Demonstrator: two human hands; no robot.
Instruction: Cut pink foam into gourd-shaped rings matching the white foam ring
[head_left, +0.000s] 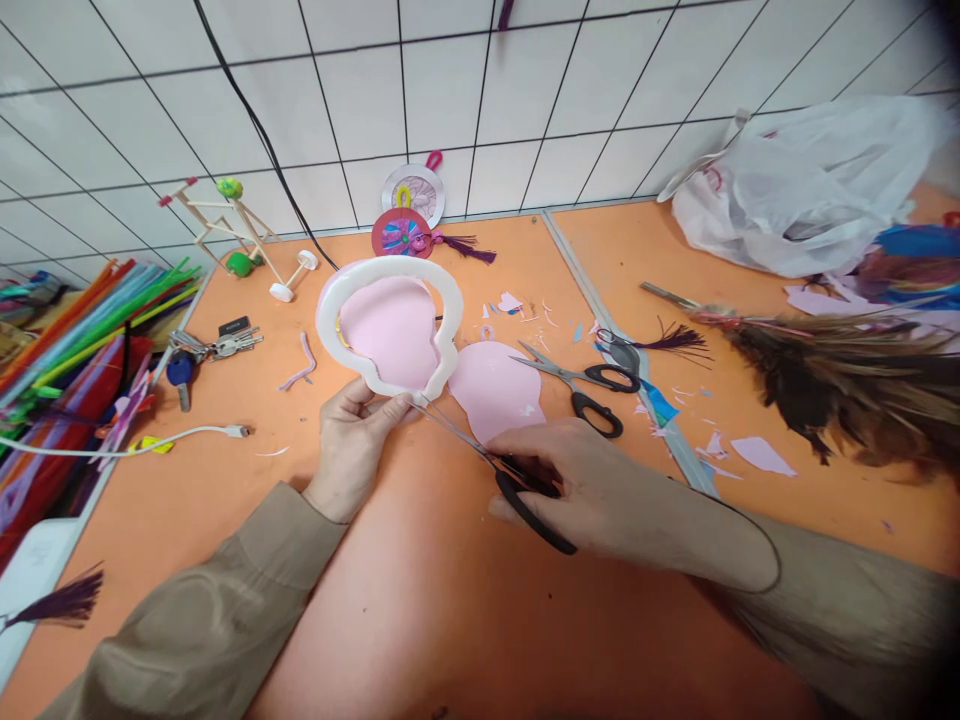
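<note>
Readable text: none, in any part of the view.
Black key tag (234, 326): faint pale marks, too small to read.
White plastic bag (817, 190): a little red print at its left side, crumpled and unreadable.
White object at the left edge (34, 550): a faint mark, too blurred to make out.

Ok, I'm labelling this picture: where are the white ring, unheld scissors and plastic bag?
White ring (451, 310), head view: right side.
Unheld scissors (573, 380), head view: near pivot.
Plastic bag (802, 195), head view: middle.
</note>
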